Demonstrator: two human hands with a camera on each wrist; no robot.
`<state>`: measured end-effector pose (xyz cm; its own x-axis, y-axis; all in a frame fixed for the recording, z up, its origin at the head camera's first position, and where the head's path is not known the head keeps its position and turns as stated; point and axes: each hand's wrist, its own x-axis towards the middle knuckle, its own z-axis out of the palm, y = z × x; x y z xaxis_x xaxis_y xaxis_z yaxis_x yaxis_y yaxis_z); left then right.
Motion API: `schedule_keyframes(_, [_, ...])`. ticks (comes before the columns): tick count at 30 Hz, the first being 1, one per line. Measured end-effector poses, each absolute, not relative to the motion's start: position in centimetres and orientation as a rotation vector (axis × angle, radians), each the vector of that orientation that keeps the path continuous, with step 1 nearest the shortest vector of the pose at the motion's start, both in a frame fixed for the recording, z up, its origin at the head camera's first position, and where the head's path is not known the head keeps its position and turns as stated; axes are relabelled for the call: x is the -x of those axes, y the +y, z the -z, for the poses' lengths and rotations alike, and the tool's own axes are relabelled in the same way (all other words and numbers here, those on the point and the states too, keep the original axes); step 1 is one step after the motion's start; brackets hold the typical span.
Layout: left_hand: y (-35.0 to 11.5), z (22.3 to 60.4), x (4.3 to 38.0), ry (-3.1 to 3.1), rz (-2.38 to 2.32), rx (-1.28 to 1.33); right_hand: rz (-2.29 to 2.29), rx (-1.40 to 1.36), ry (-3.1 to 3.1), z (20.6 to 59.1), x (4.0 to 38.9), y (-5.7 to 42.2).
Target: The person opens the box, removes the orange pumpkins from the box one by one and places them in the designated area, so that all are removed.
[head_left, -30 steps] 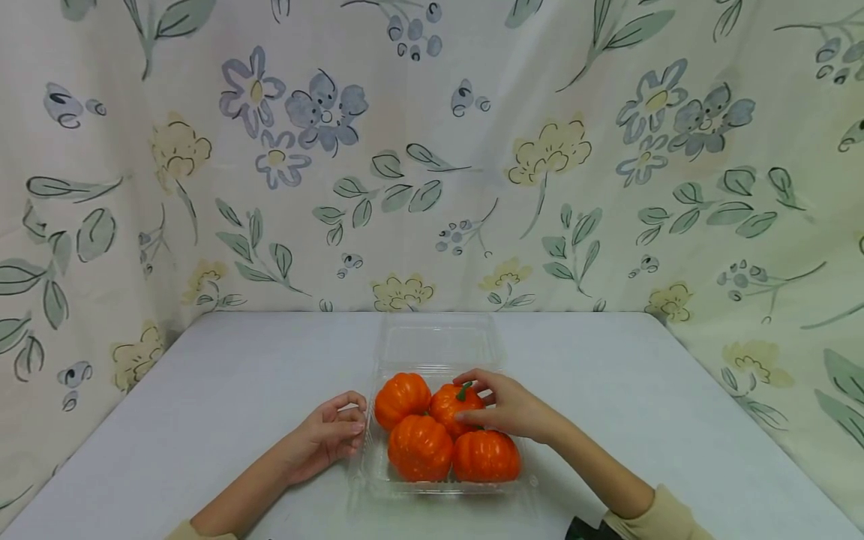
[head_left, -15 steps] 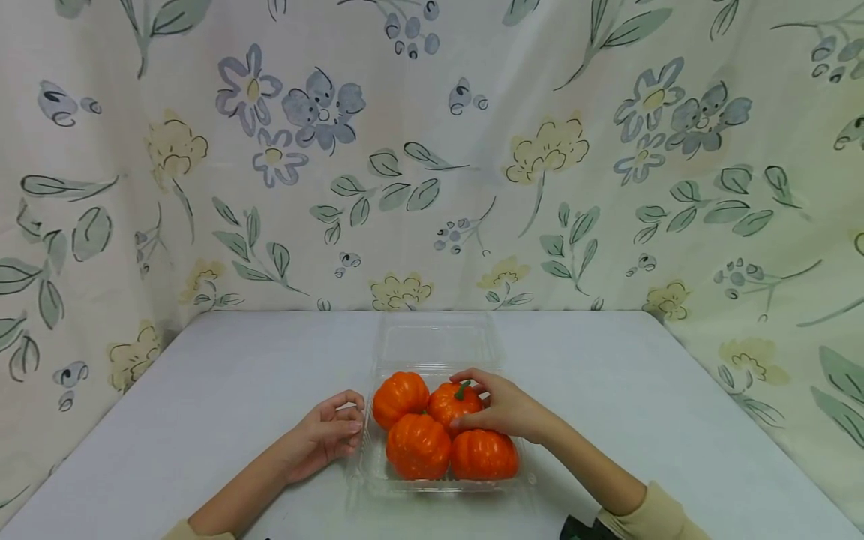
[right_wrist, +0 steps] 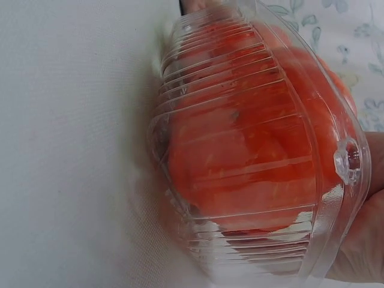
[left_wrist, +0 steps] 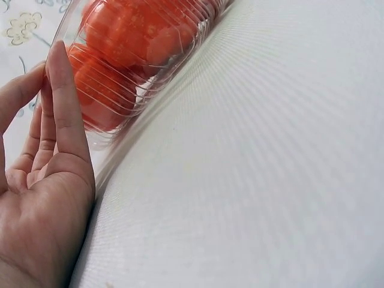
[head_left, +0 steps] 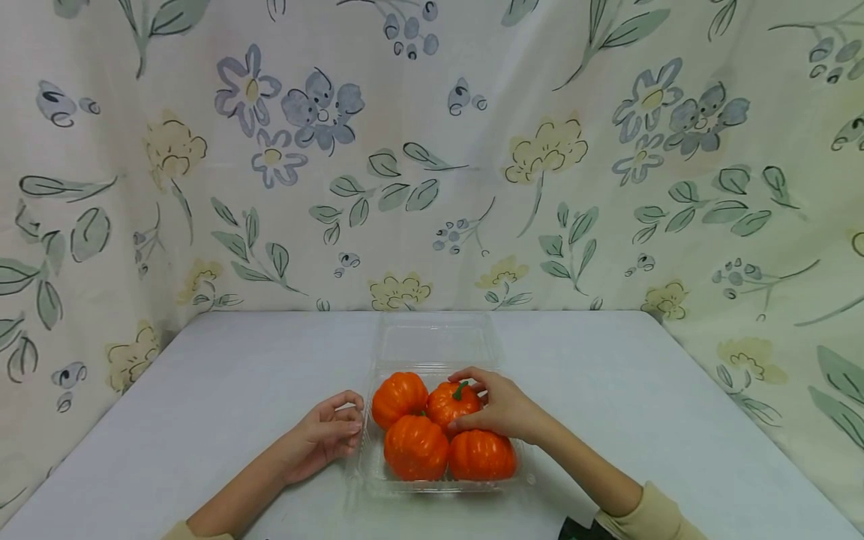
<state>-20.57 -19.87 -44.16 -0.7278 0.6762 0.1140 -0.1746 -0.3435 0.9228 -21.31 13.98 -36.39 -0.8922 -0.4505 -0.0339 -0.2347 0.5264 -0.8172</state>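
Observation:
A clear plastic clamshell container [head_left: 405,487] stands on the table with its lid [head_left: 435,341] folded back. Several orange pumpkins with ribbed sides sit inside. My right hand [head_left: 502,405] reaches in from the right and grips the back right pumpkin [head_left: 451,403], which has a green stem. Beside it are the back left pumpkin [head_left: 398,400], the front left pumpkin [head_left: 415,448] and the front right pumpkin [head_left: 481,455]. At the container's left side, my left hand [head_left: 328,431] pinches the rim between thumb and fingers. The container's wall fills much of the right wrist view, hiding most of the right hand.
The white table [head_left: 256,360] extends around the container on both sides. Behind it hangs a floral curtain [head_left: 432,187]. Part of a black object [head_left: 582,529] shows at the bottom edge by the right sleeve.
My right thumb has slid slightly down the near side of the back right pumpkin. The left hand and the container keep their places, while the head view has shifted a little.

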Motion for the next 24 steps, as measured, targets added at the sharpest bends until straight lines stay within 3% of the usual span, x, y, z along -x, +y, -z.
schedule_keyframes(24, [-19.86,44.2,20.62,1.36,-2.107,-0.657,1.304,0.594,2.621,35.7,21.52,14.45])
